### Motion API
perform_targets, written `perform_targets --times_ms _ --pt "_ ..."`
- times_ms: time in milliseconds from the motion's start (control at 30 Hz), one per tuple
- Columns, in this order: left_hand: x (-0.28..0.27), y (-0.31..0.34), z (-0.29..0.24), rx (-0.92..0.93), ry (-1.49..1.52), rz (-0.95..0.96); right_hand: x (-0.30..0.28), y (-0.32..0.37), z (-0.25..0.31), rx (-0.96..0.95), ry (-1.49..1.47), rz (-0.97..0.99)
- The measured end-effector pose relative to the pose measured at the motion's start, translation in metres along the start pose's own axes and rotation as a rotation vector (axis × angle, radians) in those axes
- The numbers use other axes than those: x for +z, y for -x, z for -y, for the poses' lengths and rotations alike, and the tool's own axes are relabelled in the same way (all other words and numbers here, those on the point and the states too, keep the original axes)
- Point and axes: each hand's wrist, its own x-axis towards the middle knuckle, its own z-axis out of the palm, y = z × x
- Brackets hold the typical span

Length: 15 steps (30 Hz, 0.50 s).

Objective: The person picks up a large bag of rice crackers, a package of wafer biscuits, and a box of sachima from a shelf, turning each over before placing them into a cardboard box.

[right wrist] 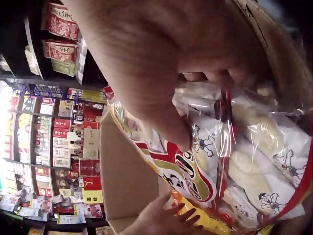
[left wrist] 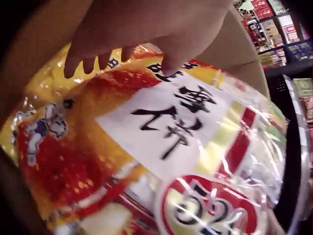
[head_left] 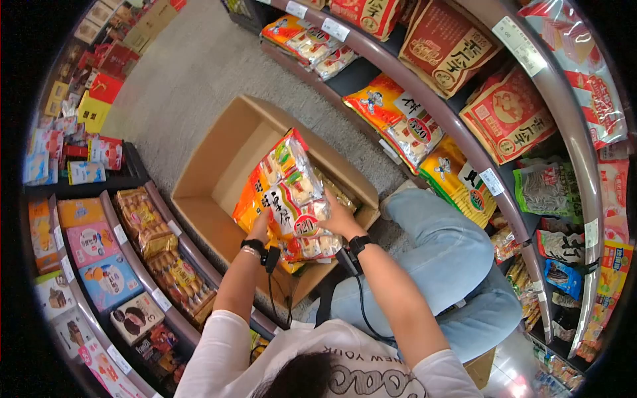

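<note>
A clear-and-orange bag of rice crackers [head_left: 282, 189], marked 520, is held tilted over an open cardboard box [head_left: 213, 156]. My left hand [head_left: 259, 229] grips its near left edge; in the left wrist view the thumb [left wrist: 173, 61] lies on the printed front. On the opposite side my right hand [head_left: 341, 220] grips the clear end, its thumb [right wrist: 173, 125] pressed beside the red oval label. Small wrapped crackers show through the plastic. Yellow packaging [left wrist: 51, 73] shows behind the bag's orange end, near the left fingers. Another shiny packet [head_left: 338, 192] lies inside the box.
Curved shelves [head_left: 458, 126] on the right carry similar cracker bags [head_left: 398, 123] and red-brown snack bags [head_left: 507, 116]. Boxed snacks and cookie packs [head_left: 176, 282] fill the left shelves. The wearer's bent knee [head_left: 438, 245] is close to the box's right side. Grey floor [head_left: 179, 73] lies beyond.
</note>
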Motion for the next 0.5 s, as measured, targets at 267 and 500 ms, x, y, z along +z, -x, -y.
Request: perform_targets --times_ms 267,500 --pt "-0.084 -0.047 0.065 -0.187 -0.053 -0.373 0.005 -0.004 -0.005 -0.17 -0.197 0.064" --pt "-0.092 -0.037 0.065 -0.293 -0.022 -0.512 0.007 -0.012 -0.002 -0.147 -0.249 0.197"
